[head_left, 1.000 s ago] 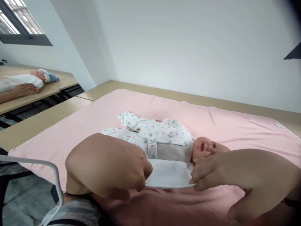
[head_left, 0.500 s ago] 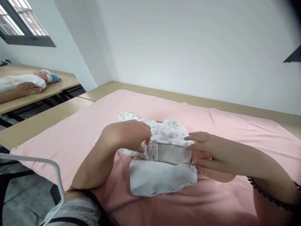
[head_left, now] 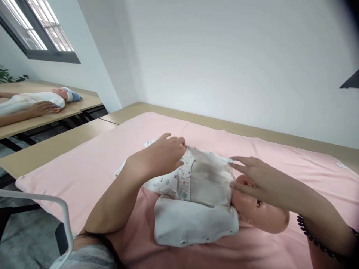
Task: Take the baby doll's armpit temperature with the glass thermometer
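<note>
A baby doll (head_left: 263, 209) lies on its back on a pink blanket (head_left: 112, 149), head to the right. Its white baby shirt (head_left: 196, 224) is spread at the front, one flap lying toward me and the other turned outward, plain inner side showing. Printed baby pants (head_left: 168, 179) cover its lower body. At the outer flap's waist end, my left hand (head_left: 162, 153) has its fingers curled on the cloth edge. My right hand (head_left: 258, 172) reaches over the doll's head with fingers spread, fingertips touching the flap's corner and the thumb near the collar.
The blanket covers a wooden table (head_left: 67, 138) against a white wall. On another table at left, a person's hand (head_left: 42, 108) rests by a second doll (head_left: 33, 99) in a blue-and-white hat. A white curved bar (head_left: 66, 213) stands at lower left.
The shirt's far flap has turned outward, away from me, so its plain inside now shows. My left hand has moved away from me with it. More of the doll's face is visible.
</note>
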The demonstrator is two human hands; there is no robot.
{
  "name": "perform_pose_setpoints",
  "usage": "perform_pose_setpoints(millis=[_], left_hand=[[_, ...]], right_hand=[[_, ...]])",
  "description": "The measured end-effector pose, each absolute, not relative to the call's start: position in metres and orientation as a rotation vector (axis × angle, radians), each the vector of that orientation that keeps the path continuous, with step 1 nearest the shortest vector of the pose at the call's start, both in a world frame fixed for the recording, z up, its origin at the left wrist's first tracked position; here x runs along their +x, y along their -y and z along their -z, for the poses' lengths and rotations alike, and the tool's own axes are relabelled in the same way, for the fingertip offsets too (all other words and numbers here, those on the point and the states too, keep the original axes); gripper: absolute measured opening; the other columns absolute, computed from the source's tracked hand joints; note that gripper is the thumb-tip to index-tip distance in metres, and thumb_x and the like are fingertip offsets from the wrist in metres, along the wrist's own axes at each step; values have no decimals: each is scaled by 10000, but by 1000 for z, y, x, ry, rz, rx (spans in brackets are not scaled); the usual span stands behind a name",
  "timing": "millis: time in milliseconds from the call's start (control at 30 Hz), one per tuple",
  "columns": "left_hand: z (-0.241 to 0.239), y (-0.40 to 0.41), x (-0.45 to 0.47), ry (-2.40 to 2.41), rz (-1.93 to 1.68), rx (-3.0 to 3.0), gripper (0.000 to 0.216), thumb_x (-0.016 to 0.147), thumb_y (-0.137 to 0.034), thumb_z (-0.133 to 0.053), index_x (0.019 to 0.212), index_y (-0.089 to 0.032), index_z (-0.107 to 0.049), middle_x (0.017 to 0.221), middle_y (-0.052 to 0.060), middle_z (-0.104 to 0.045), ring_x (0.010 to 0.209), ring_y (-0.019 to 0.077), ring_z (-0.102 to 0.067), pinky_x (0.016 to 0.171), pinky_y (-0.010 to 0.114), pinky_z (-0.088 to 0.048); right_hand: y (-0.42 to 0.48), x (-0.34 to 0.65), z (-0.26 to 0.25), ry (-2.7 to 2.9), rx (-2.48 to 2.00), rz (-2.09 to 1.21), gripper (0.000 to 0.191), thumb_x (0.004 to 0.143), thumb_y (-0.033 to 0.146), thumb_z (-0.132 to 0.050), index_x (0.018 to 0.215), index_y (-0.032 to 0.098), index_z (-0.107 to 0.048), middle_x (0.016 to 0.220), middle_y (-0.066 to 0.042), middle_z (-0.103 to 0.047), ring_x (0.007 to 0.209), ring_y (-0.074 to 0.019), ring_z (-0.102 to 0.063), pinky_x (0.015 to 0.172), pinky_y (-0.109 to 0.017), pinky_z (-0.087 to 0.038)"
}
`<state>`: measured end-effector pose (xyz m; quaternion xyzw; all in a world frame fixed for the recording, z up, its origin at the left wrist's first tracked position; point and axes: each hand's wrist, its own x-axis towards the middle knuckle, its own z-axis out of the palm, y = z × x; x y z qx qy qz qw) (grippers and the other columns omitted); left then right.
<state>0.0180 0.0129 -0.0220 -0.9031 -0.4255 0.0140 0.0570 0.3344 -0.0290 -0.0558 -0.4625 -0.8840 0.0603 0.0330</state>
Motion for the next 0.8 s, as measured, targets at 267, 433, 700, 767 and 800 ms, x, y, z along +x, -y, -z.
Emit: perform_pose_setpoints(millis=[267, 433, 700, 767, 800], left_hand=[[28, -13, 30, 1410, -370, -2490, 714, 962, -484, -544, 1483, -16, -408, 1547, 264, -359, 1405, 381, -370, 1168, 539, -255], [24, -5, 25, 1353, -421, -2568, 570, 991, -497, -495, 1342, -56, -582, 1412, 216, -538, 1266, 318, -516, 1159, 507, -284], [17, 9, 19, 1281, -358, -2593, 459, 998, -495, -498, 1058, -102, -727, 1249, 184, -645, 1164, 309, -587, 1160, 538, -265], [15, 12, 17, 1274, -343, -2598, 453, 997, -497, -500, 1036, -110, -732, 1234, 178, -655, 1146, 301, -600, 1163, 537, -265], [14, 13, 16, 1274, -338, -2600, 450, 997, -496, -500, 1025, -113, -734, 1218, 173, -662, 1135, 298, -608, 1165, 538, -264]], right_hand=[[2, 358, 82, 2422, -1890, 92, 900, 900, 766, -375, 1542, 135, -403, 1647, -196, -233, 1512, -443, -187, 1141, -632, -326], [14, 348, 61, 2495, -1739, -57, 697, 943, 703, -385, 1481, 275, -504, 1607, -62, -380, 1476, -347, -344, 1152, -527, -376], [-32, 315, 72, 2849, -1638, -277, 234, 914, 237, -487, 981, 245, -711, 959, -48, -727, 845, -222, -655, 725, -328, -477], [-45, 302, 80, 2876, -1733, -241, 188, 832, 114, -494, 750, 193, -644, 769, -41, -665, 671, -176, -570, 612, -294, -396], [-49, 295, 82, 2870, -1772, -226, 182, 799, 84, -498, 685, 184, -600, 708, -33, -632, 612, -157, -522, 575, -287, -358]])
